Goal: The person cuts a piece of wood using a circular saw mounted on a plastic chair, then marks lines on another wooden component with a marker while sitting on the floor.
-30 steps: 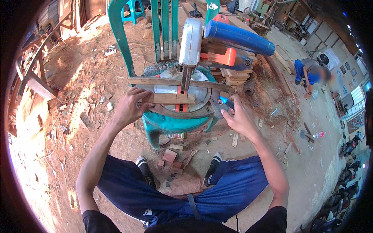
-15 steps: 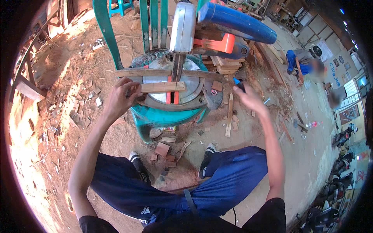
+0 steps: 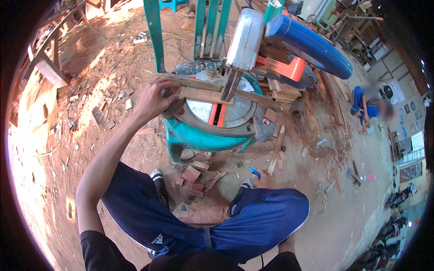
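Observation:
A mitre saw with a silver blade guard (image 3: pixel 246 38) and a blue housing (image 3: pixel 312 45) rests on a green plastic chair (image 3: pixel 205 137). My left hand (image 3: pixel 163 98) grips the left end of a short wooden strip (image 3: pixel 208 95), which lies along the wooden fence (image 3: pixel 194 81). The strip's right end reaches the raised-looking blade (image 3: pixel 231 85); whether they touch I cannot tell. Low by my right knee, my right hand (image 3: pixel 265 180) is closed on a blue marker (image 3: pixel 254 172). My thigh hides most of that arm.
Wood offcuts (image 3: pixel 192 174) lie on the dirt floor between my feet. A pointed wooden stake (image 3: pixel 276 151) is right of the chair, near a stack of boards (image 3: pixel 282 90). Another person (image 3: pixel 366 106) crouches at the far right. Motorbikes (image 3: pixel 398 198) stand along the right side.
My right hand has dropped from beside the saw to near my right knee, still with the marker. My left hand has pushed the strip back toward the fence. The whole view has shifted.

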`<state>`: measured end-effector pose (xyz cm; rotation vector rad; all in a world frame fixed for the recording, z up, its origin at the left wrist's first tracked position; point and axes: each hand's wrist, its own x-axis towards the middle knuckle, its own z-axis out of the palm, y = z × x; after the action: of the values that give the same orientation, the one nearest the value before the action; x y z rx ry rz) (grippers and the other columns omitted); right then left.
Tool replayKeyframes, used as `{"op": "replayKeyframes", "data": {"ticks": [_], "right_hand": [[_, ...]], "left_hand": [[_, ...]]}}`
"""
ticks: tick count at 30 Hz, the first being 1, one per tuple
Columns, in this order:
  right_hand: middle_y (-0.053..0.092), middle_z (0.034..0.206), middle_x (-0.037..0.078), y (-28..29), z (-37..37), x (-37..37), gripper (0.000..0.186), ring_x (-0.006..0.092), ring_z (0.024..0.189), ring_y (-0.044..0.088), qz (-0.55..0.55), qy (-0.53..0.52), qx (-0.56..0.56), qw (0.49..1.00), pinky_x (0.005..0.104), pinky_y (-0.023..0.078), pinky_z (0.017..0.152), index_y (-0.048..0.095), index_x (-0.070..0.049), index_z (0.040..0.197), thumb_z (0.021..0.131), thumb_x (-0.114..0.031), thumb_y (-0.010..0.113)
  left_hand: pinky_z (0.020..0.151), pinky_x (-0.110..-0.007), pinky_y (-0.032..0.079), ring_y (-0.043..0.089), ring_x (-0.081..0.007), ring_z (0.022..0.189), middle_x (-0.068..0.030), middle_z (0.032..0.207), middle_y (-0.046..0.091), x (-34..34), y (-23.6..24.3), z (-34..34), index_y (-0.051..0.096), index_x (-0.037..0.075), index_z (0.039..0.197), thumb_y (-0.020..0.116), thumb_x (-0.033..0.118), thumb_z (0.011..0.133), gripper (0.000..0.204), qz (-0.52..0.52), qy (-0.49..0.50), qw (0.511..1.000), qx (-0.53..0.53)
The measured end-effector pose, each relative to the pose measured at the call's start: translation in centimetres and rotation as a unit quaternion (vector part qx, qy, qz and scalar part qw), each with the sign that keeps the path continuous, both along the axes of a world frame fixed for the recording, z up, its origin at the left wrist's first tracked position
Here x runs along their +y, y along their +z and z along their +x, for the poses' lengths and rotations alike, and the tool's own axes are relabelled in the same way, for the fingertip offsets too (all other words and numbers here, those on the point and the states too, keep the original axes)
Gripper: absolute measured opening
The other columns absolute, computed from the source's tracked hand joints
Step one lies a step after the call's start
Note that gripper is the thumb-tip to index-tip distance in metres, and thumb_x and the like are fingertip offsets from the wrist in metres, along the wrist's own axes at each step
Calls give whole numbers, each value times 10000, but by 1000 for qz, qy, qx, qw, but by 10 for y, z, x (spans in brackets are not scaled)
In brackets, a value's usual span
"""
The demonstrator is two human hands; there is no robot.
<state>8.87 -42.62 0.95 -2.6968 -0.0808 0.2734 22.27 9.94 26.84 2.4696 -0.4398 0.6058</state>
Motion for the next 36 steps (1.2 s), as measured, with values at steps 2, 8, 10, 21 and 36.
{"op": "replayKeyframes", "data": {"ticks": [2, 8, 10, 21, 36], "right_hand": [[723, 1072, 177, -12, -7, 14, 372, 407, 1049, 679, 18, -11, -24, 999, 505, 523, 891, 674, -103, 1233, 940, -332, 661], [713, 1111, 195, -19, 1, 18, 377, 404, 1084, 668, -20, -27, -62, 997, 489, 514, 925, 669, -76, 1239, 942, -308, 664], [710, 1125, 201, -18, 3, 19, 378, 403, 1096, 665, -51, -33, -82, 995, 484, 511, 937, 667, -68, 1241, 943, -299, 666], [702, 1168, 206, 134, 85, -16, 357, 311, 1099, 675, 162, -152, -281, 934, 404, 503, 962, 658, 21, 1222, 937, -190, 700], [616, 1295, 129, 444, 68, 81, 576, 300, 1176, 599, 56, 76, -598, 796, 407, 444, 1026, 572, -49, 1378, 857, -169, 785]], "left_hand": [[953, -435, 522, 646, -350, 1093, -143, 1129, 698, 0, 0, 2, 753, 20, 1092, 815, 231, 809, 359, -8, 0, 1000, -13], [1075, -479, 449, 564, -374, 1248, -158, 1367, 577, -6, 20, 0, 587, 94, 1388, 843, 341, 782, 702, 91, 14, 989, -113], [1101, -493, 422, 541, -379, 1277, -166, 1383, 558, -4, 23, 6, 549, 101, 1423, 840, 376, 780, 758, 125, 3, 984, -126], [1046, -437, 446, 604, -314, 1189, -108, 1262, 626, 15, -2, 22, 653, 71, 1291, 839, 424, 778, 649, 118, -10, 992, -37], [1026, -461, 481, 600, -348, 1213, -143, 1291, 605, -5, 14, -10, 658, 31, 1253, 842, 392, 782, 621, 140, -2, 989, -35]]}}
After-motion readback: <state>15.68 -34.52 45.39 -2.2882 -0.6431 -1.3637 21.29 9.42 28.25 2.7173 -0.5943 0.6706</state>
